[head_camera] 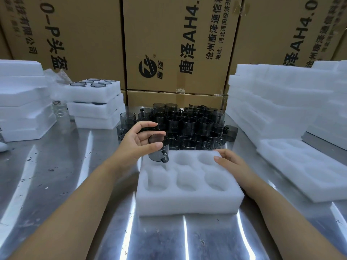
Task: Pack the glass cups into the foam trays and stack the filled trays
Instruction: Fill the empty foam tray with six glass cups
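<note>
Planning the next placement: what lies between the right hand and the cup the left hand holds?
Head view: only two empty far-row pockets of the foam tray lie between right hand and glass cup.

White foam tray (187, 203), smoky dark-grey see-through glass cups (189, 124); silvery steel surface (56, 175) streaked with bright white reflections and dark specks; tan cardboard boxes (178, 44) with black lettering and a round black logo
</note>
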